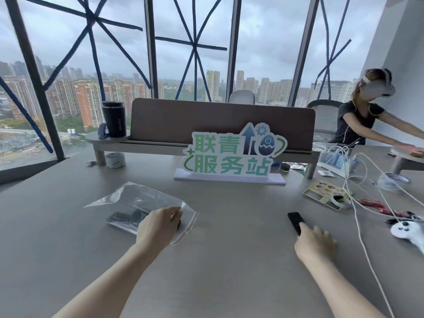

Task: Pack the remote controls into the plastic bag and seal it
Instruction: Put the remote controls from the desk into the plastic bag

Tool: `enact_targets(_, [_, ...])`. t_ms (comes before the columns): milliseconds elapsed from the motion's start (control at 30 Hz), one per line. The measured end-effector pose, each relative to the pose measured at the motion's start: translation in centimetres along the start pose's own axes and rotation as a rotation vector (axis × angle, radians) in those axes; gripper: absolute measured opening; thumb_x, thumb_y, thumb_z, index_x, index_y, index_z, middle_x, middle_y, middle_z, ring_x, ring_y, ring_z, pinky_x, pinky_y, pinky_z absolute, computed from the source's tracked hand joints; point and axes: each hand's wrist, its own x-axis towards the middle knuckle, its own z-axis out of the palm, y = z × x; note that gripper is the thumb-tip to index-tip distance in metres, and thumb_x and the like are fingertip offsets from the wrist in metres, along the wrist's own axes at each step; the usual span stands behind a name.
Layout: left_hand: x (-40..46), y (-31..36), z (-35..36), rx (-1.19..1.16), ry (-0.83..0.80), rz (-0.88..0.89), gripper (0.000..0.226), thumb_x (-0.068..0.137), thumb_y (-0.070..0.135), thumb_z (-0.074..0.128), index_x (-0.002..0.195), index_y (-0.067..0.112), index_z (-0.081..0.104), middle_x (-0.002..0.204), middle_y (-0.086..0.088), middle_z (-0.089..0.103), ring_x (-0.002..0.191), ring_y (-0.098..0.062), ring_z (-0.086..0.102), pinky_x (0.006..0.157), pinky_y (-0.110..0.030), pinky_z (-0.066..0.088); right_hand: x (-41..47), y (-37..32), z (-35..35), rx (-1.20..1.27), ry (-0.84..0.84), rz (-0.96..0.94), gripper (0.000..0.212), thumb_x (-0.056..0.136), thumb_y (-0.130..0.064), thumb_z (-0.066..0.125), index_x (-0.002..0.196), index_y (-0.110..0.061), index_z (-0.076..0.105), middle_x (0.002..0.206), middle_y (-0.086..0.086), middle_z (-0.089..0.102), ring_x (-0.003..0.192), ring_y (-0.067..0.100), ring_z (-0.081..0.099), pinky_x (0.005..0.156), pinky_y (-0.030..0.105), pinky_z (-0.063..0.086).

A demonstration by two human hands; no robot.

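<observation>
A clear plastic bag (137,200) lies flat on the grey table, left of centre. Inside it I see a dark remote control (124,217). My left hand (158,222) rests on the bag's right end, fingers pinching the film near its open edge. A second black remote (294,221) lies on the bare table to the right. My right hand (315,243) is at its near end, fingertips touching it, fingers spread; it is blurred and I cannot see a closed grip.
A green-lettered sign (231,154) stands mid-table before a brown divider (220,125). White cables (358,203), a tape roll (341,201), a white game controller (405,230) and wrappers crowd the right side. A black cup (114,118) stands at back left. Another person (362,115) works at far right.
</observation>
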Motion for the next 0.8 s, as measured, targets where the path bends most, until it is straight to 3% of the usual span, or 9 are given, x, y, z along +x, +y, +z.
enact_targets(133, [-0.6, -0.3, -0.2, 0.003, 0.004, -0.028, 0.027, 0.090, 0.039, 0.043, 0.091, 0.028, 0.067, 0.093, -0.003, 0.073, 0.089, -0.030, 0.061, 0.066, -0.033, 0.043, -1.6, -1.0, -0.6, 0.566, -0.111, -0.105, 0.034, 0.086, -0.018, 0.063, 0.120, -0.018, 0.060, 0.099, 0.009, 0.069, 0.076, 0.030, 0.065, 0.068, 0.034, 0.049])
enact_targets(200, [-0.7, -0.6, -0.3, -0.010, 0.022, -0.049, 0.026, 0.090, 0.039, 0.044, 0.093, 0.031, 0.069, 0.095, -0.002, 0.073, 0.090, -0.030, 0.062, 0.065, -0.032, 0.042, -3.2, -2.8, -2.1, 0.994, -0.313, -0.125, 0.022, 0.085, -0.012, 0.063, 0.106, -0.013, 0.067, 0.074, 0.006, 0.066, 0.042, 0.022, 0.049, 0.043, 0.024, 0.038])
enact_targets(267, [-0.8, -0.8, -0.5, -0.033, 0.032, -0.061, 0.026, 0.089, 0.041, 0.044, 0.093, 0.033, 0.069, 0.095, -0.002, 0.074, 0.088, -0.030, 0.063, 0.066, -0.032, 0.045, -5.1, -5.1, -3.6, 1.251, -0.586, -0.151, 0.018, 0.088, -0.011, 0.063, 0.105, -0.012, 0.070, 0.068, 0.007, 0.062, 0.034, 0.014, 0.033, 0.036, 0.015, 0.021])
enact_targets(367, [-0.7, -1.2, -1.0, -0.046, 0.027, -0.067, 0.027, 0.089, 0.040, 0.043, 0.092, 0.031, 0.067, 0.086, -0.001, 0.074, 0.082, -0.028, 0.063, 0.068, -0.034, 0.051, -7.0, -9.2, -4.5, 1.229, -0.924, -0.249, 0.018, 0.091, -0.013, 0.062, 0.106, -0.007, 0.070, 0.068, 0.008, 0.062, 0.034, 0.008, 0.025, 0.034, 0.013, 0.013])
enact_targets(433, [-0.7, -1.2, -1.2, -0.045, 0.025, -0.053, 0.027, 0.090, 0.041, 0.042, 0.092, 0.030, 0.066, 0.085, -0.001, 0.073, 0.083, -0.029, 0.063, 0.069, -0.035, 0.051, -7.7, -12.6, -3.8, 1.186, -1.014, -0.287, 0.014, 0.091, -0.017, 0.063, 0.103, -0.013, 0.070, 0.070, 0.006, 0.063, 0.033, 0.007, 0.025, 0.033, 0.013, 0.014])
enact_targets(500, [-0.7, -1.3, -1.4, -0.050, 0.023, -0.035, 0.028, 0.090, 0.042, 0.041, 0.093, 0.029, 0.066, 0.087, -0.001, 0.073, 0.086, -0.029, 0.064, 0.070, -0.035, 0.051, -8.3, -16.3, -3.1, 1.208, -1.031, -0.306, 0.012, 0.093, -0.020, 0.063, 0.103, -0.018, 0.069, 0.078, 0.006, 0.065, 0.033, 0.006, 0.033, 0.032, 0.014, 0.019])
enact_targets(600, [-0.6, -1.5, -1.7, -0.058, 0.028, -0.033, 0.030, 0.091, 0.045, 0.039, 0.095, 0.033, 0.066, 0.091, 0.001, 0.074, 0.088, -0.027, 0.065, 0.072, -0.035, 0.052, -9.1, -20.4, -2.3, 1.489, -1.041, -0.193, 0.016, 0.097, -0.007, 0.055, 0.110, -0.014, 0.062, 0.087, 0.011, 0.061, 0.045, 0.016, 0.059, 0.036, 0.023, 0.046])
enact_targets(733, [-0.5, -2.4, -1.9, -0.059, 0.033, -0.012, 0.030, 0.091, 0.044, 0.040, 0.098, 0.035, 0.067, 0.090, 0.000, 0.074, 0.086, -0.028, 0.065, 0.070, -0.034, 0.052, -7.7, -20.3, -0.4, 1.308, -0.541, -0.077, 0.026, 0.088, 0.002, 0.042, 0.089, -0.009, 0.067, 0.081, 0.010, 0.067, 0.046, 0.022, 0.061, 0.048, 0.033, 0.055])
enact_targets(800, [-0.7, -2.6, -1.8, -0.028, -0.002, 0.006, 0.029, 0.091, 0.044, 0.041, 0.092, 0.031, 0.067, 0.084, 0.001, 0.072, 0.081, -0.028, 0.063, 0.069, -0.035, 0.053, -6.6, -19.7, 0.2, 1.123, -0.383, -0.142, 0.027, 0.086, -0.004, 0.046, 0.103, -0.015, 0.064, 0.081, 0.001, 0.064, 0.050, 0.022, 0.061, 0.049, 0.035, 0.054])
